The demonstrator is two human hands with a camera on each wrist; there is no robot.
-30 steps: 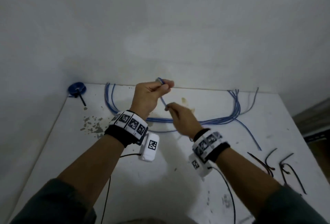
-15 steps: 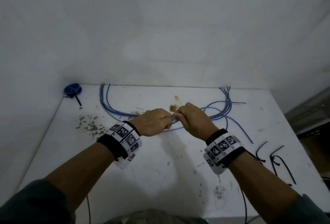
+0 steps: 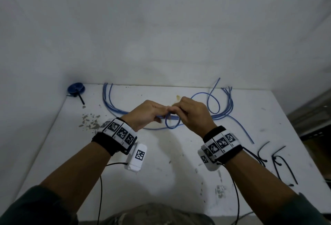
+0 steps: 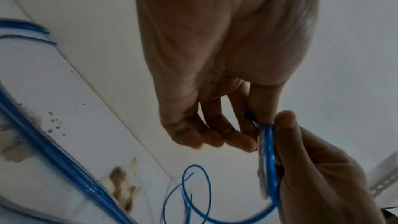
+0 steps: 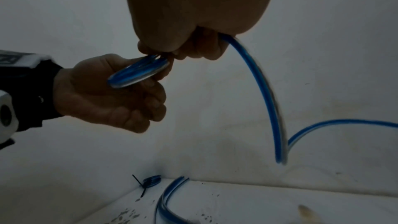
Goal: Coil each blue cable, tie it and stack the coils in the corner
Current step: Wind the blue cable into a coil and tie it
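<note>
Above table (image 3: pixel 161 171) | left hand (image 3: pixel 146 115), right hand (image 3: pixel 194 114) knuckle to knuckle | both pinching small blue cable loop (image 3: pixel 172 123)

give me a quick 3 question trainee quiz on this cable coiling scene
1. True or false: both hands hold the cable being coiled.
2. Where does the finished, tied coil lie? A) far left corner B) right table edge C) on the person's lap
3. Fill in: the spare black ties lie on the table's ____ side.

Key:
1. True: the left hand and right hand pinch the small loop together.
2. A: the tied coil sits in that corner.
3. Right: the black ties lie there.
</note>
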